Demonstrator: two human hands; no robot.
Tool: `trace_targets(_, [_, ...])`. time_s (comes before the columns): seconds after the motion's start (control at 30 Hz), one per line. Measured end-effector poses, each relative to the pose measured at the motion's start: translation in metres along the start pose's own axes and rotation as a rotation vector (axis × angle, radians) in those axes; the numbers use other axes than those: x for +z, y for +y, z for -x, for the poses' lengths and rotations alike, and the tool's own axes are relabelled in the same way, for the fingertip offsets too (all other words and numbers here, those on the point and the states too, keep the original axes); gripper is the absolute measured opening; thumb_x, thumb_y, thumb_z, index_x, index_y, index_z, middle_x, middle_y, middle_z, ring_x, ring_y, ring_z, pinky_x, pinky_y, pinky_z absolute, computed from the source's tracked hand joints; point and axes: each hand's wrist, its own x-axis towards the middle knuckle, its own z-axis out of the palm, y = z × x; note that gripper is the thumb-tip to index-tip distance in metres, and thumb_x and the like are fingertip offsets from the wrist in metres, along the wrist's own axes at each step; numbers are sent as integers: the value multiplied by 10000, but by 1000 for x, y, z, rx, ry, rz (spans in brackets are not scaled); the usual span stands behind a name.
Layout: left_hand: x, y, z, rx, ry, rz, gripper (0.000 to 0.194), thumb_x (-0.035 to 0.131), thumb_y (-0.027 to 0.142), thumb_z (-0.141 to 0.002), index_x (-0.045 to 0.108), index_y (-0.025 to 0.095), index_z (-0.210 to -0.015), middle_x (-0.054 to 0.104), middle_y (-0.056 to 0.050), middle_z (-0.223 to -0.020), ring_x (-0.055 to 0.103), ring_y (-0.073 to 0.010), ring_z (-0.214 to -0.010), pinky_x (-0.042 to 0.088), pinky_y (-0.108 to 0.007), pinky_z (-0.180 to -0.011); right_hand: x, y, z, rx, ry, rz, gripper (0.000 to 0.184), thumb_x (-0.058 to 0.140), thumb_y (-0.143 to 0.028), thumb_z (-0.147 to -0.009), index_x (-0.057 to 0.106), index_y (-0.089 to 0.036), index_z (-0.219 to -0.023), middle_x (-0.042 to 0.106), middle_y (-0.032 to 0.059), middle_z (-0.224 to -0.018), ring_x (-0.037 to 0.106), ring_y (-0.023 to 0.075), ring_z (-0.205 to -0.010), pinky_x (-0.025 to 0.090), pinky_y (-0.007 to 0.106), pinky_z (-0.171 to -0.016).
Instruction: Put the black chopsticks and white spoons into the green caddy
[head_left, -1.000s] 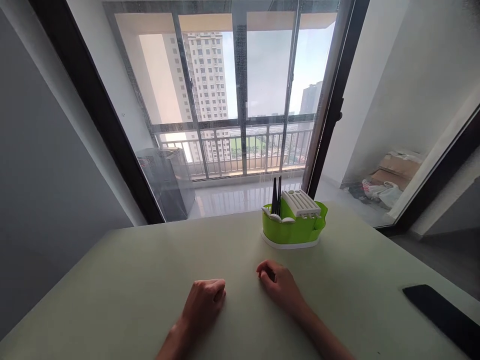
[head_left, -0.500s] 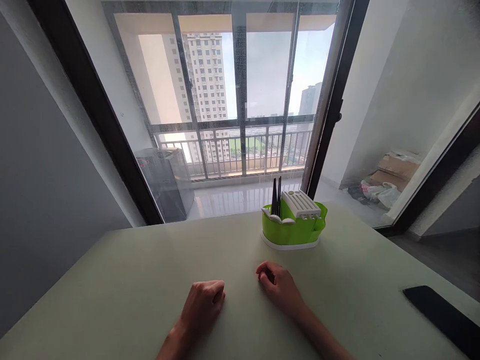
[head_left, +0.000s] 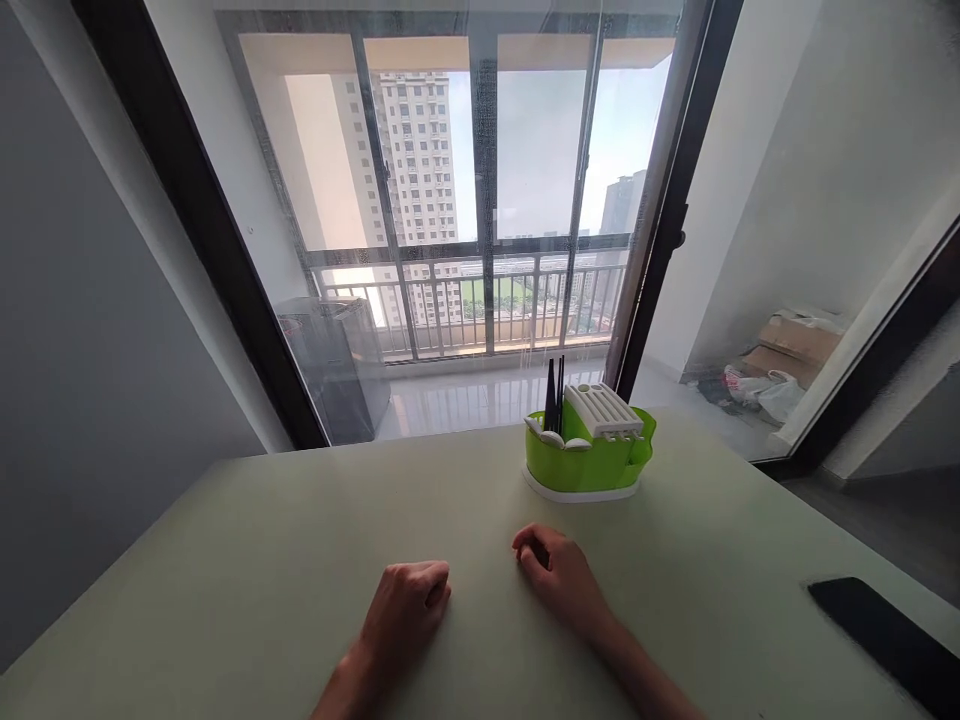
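My left hand [head_left: 409, 607] rests on the pale table [head_left: 315, 540] in a loose fist, and I see nothing in it. To its right lies my right hand [head_left: 553, 572], with curled fingers and a small hollow that holds nothing I can see. Just beyond my right hand, without contact, stands a green utensil holder [head_left: 574, 468] on a white base. Black chopsticks [head_left: 553, 400] stick up from its left part, and white spoons [head_left: 553, 438] hang over its front rim. A white slotted top [head_left: 604, 410] covers its right part.
A dark flat object [head_left: 892, 635] lies near the table's right edge. Behind the table is a dark-framed glass door [head_left: 660, 250], with a balcony beyond. A grey appliance [head_left: 334, 365] stands there on the left, and cardboard and plastic bags [head_left: 780, 375] are piled at the right.
The camera view has shifted very slightly, so the background sits a little lower and to the right. Both hands and the utensil holder have stayed in place on the table.
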Motion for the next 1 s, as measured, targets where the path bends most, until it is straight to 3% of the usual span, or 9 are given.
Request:
trace_targets(0.6, [2, -2, 1, 21, 18, -14, 319, 413, 37, -770, 172, 218, -666, 178, 76, -590, 144, -103, -559, 136, -276, -542, 2, 2, 0, 10, 67, -83, 263, 468, -364, -913, 678, -206, -890, 712, 40, -834, 612, 193, -705, 431, 287, -647])
trace_targets(0.67, [1, -2, 1, 27, 18, -16, 319, 414, 44, -778, 170, 219, -671, 176, 76, -596, 143, -102, -562, 134, -270, -538, 2, 4, -1, 6, 167, -104, 267, 461, -372, -930, 663, -198, -938, 705, 56, -881, 603, 195, -714, 450, 299, -665])
trace_targets(0.87, [2, -3, 0, 32, 24, -46, 324, 407, 47, -783, 152, 216, -677, 150, 74, -601, 131, -106, -572, 132, -270, -538, -21, 25, -13, -55, 769, -33, 377, 518, -354, -897, 554, -180, -1229, 583, 146, -1219, 550, 285, -1107, 494, 410, -866])
trace_targets(1.0, [4, -5, 0, 20, 15, -41, 326, 417, 54, -785, 156, 214, -672, 175, 77, -587, 136, -104, -565, 134, -274, -542, -48, 50, -22, -84, 915, 41, 587, 548, -374, -880, 444, -152, -1413, 431, 201, -1442, 396, 341, -1357, 414, 520, -1073])
